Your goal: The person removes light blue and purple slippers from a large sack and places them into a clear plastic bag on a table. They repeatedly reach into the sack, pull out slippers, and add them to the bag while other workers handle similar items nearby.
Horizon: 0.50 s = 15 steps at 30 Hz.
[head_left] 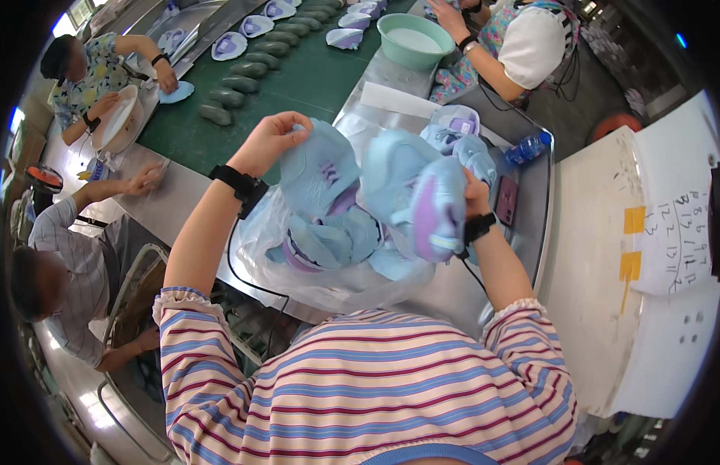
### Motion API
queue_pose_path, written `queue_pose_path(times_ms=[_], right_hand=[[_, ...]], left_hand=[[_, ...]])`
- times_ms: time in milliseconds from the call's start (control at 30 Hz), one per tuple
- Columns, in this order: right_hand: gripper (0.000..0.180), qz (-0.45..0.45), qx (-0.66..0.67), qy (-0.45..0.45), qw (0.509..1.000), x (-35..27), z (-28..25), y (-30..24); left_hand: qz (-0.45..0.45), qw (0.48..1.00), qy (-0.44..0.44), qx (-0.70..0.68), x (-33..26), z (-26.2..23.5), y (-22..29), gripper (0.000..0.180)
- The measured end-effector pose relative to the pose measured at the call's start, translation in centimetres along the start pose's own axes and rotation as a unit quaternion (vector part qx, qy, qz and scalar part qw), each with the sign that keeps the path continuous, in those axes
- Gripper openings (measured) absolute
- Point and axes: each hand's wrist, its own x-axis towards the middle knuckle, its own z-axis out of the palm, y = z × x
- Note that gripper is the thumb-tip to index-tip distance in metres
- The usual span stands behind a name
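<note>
"What was being held?"

"The left grip point(268, 146) pinched a pale blue shoe piece point(317, 170) by its edge, while the right grip point(475, 195) clasped a blue-and-purple shoe piece point(437, 209), partly blurred."

"Where were they?"

"Both were held above the metal worktop point(523, 242), where other shoe pieces point(337, 239) lay bunched with a clear plastic bag point(258, 242)."
</note>
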Motion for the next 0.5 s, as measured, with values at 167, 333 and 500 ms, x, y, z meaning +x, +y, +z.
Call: queue_pose_path(times_ms=[167,333,500], right_hand=[[0.056,-0.078,0.096,-0.040,0.992,-1.4,-1.8,1.6],[0.052,-0.065,0.214,-0.095,0.970,-1.1,-3.0,3.5],[0.056,-0.081,0.109,0.037,0.990,0.4,-1.1,3.5]], left_hand=[[-0.028,0.993,0.010,-0.113,0.8,1.3,-0.7,0.012],[-0.069,0.992,0.031,-0.098,2.1,4.1,-2.3,0.019],[-0.083,0.994,-0.057,-0.045,3.6,9.1,-4.8,0.029]])
